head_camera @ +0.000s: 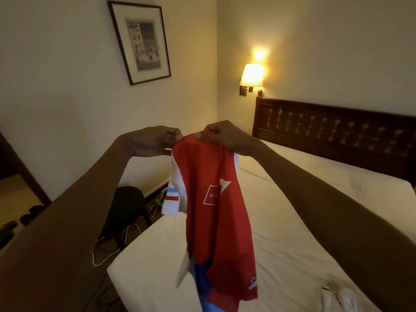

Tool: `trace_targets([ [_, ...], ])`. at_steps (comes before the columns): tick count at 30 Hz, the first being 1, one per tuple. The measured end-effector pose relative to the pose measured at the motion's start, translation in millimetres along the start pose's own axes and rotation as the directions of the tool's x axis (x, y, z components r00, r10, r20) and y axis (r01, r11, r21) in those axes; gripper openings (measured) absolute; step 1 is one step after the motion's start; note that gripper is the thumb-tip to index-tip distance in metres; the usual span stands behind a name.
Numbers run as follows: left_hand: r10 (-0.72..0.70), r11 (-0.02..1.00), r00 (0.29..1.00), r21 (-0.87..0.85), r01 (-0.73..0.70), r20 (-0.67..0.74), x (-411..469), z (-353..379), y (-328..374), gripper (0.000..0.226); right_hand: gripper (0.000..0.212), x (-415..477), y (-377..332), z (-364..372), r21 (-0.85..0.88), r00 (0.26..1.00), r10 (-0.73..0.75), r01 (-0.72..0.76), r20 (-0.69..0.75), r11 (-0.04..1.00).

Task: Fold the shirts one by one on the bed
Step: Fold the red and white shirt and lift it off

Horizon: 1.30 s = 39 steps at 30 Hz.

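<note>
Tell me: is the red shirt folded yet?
Not folded: the red shirt hangs above the bed, left hand and right hand pinching its top.

Bedroom: bed [292,221], wooden headboard [337,127], wall lamp [251,75]

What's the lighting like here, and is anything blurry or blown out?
Head view: dim, warm light; the wall lamp is blown out, glaring above; the red shirt is blurred at its sleeve and hem.

Bed [292,221]; white cloth [337,299], perhaps a garment.
</note>
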<state>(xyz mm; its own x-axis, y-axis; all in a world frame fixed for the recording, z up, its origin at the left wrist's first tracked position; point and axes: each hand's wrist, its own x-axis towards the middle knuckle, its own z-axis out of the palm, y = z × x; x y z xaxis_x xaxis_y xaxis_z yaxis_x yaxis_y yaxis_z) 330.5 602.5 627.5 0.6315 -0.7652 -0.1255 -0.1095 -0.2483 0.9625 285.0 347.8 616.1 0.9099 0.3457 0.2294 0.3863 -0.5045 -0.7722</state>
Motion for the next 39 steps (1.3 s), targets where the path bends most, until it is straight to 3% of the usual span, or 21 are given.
trace_targets([
  [2,0.022,0.999,0.999,-0.031,-0.021,0.037,1.8,0.8,3.9,0.031,0.046,-5.1,5.2,-8.0,-0.062,0.978,0.110,-0.101,0.179,0.993],
  [4,0.036,0.999,0.999,-0.031,-0.035,0.024,3.5,1.2,10.8,0.026,0.050,-9.5,15.7,-11.9,-0.157,0.895,0.267,-0.224,0.358,0.962],
  [6,0.057,0.996,0.998,-0.072,-0.059,-0.032,6.3,-1.7,15.2,0.014,0.053,-13.7,28.4,-11.7,-0.202,0.834,0.380,-0.325,0.400,0.924],
  [9,0.031,0.993,0.993,-0.107,-0.043,-0.114,8.5,-3.7,23.1,0.013,0.055,-17.3,43.7,-16.2,-0.041,0.872,0.353,-0.361,0.340,0.932],
  [11,-0.051,0.998,0.990,0.038,0.057,-0.133,8.9,-1.7,29.8,0.034,0.053,-17.6,47.0,-24.4,0.131,0.907,0.313,-0.359,0.281,0.924],
  [13,-0.140,0.962,0.980,0.216,0.168,-0.140,6.2,3.5,38.3,0.048,0.056,-16.0,47.9,-31.6,0.188,0.932,0.285,-0.328,0.224,0.926],
  [16,-0.116,0.940,0.970,0.292,0.176,-0.212,3.5,4.3,46.1,0.044,0.056,-15.6,45.6,-35.7,0.132,0.947,0.269,-0.294,0.175,0.947],
  [20,0.056,0.986,0.929,0.165,0.005,-0.366,-1.1,-3.9,47.9,0.033,0.057,-18.8,51.9,-35.5,0.028,0.929,0.297,-0.310,0.221,0.950],
  [23,0.094,0.996,0.876,0.052,-0.079,-0.474,-10.4,-8.7,50.5,0.028,0.070,-21.5,64.6,-30.9,-0.251,0.901,0.356,-0.295,0.249,0.922],
  [26,0.090,0.994,0.830,0.002,-0.106,-0.551,-21.0,-16.1,48.6,0.030,0.066,-16.6,79.9,-29.0,-0.412,0.932,0.332,-0.247,0.148,0.877],
  [31,0.071,0.997,0.689,0.035,-0.066,-0.721,-34.5,-35.1,36.0,0.040,0.051,-13.4,76.7,-36.0,-0.223,0.958,0.287,-0.273,0.030,0.936],
  [35,0.071,0.984,0.640,0.157,0.079,-0.765,-45.0,-45.8,22.3,0.047,0.048,-8.5,73.1,-37.5,-0.224,0.974,0.227,-0.222,-0.002,0.949],
  [39,0.116,0.949,0.640,0.274,0.154,-0.760,-54.9,-41.9,6.2,0.024,0.055,-2.5,71.2,-40.5,-0.286,0.972,0.233,-0.215,0.031,0.934],
])
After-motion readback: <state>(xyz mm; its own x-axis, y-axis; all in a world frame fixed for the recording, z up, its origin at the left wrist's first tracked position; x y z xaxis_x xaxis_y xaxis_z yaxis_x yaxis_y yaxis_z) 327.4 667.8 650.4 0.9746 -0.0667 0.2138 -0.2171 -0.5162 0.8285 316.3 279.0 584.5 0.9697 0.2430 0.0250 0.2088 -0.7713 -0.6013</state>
